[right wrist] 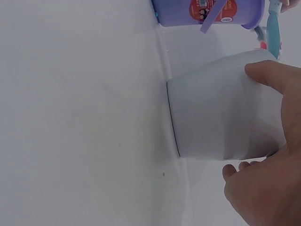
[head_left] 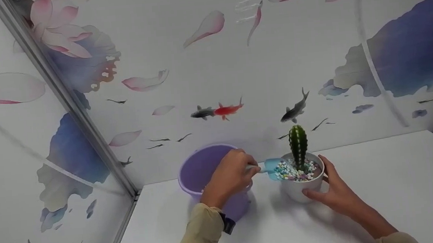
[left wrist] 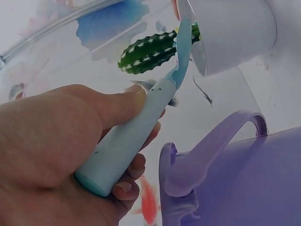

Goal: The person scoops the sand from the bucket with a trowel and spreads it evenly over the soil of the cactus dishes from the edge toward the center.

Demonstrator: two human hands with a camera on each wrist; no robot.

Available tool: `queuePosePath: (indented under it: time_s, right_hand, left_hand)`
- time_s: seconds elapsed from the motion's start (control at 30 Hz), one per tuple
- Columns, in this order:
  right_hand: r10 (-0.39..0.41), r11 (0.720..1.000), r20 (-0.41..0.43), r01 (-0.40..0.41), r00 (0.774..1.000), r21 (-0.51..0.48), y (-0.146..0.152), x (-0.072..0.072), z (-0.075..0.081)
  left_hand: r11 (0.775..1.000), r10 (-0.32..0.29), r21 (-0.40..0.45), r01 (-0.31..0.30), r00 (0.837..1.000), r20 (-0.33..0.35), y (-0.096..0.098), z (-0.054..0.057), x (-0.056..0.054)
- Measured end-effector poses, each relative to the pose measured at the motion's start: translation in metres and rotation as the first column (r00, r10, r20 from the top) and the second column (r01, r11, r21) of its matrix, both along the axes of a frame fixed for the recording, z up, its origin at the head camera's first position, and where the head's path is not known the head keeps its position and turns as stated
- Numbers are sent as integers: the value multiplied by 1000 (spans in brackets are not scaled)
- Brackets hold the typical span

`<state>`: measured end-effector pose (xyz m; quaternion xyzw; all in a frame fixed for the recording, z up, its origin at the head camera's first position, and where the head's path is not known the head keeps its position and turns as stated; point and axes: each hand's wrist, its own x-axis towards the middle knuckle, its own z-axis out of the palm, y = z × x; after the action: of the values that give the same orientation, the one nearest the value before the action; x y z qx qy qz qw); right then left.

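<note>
My left hand [head_left: 231, 173] grips the pale handle of a small blue shovel [left wrist: 126, 136]. In the head view the shovel's blade [head_left: 272, 167] reaches over the left rim of a white pot [head_left: 303, 189], right at the multicoloured pebbles [head_left: 296, 173] inside. A ribbed green cactus [head_left: 299, 146] stands upright among the pebbles. With thumb at the front and fingers behind, my right hand [head_left: 336, 189] holds the pot's right side. In the right wrist view the white pot [right wrist: 216, 108] has its base on the table. A purple bucket [head_left: 190, 183] is partly hidden behind my left forearm.
The bucket's handle [left wrist: 211, 155] hangs along its outside, and a red label [right wrist: 221, 10] shows in the right wrist view. Behind the white table [head_left: 391, 177] rises a panel [head_left: 212, 71] painted with fish and petals. A metal-framed side panel [head_left: 55, 84] stands at the left.
</note>
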<state>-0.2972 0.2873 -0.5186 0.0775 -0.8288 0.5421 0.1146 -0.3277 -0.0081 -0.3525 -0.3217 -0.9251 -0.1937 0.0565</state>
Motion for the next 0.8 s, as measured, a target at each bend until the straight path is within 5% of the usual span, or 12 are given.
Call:
queuePosePath:
  time_s: [0.57,0.8]
  right_hand:
    - [-92,994,2,92,996,53,-7,-1,2]
    - [-59,998,41,57,997,41,-7,0,2]
  left_hand:
    - [1000,6,-7,-6,1000,-20,9,2,5]
    - [1000,-3,3,3,1000,0,9,2,6]
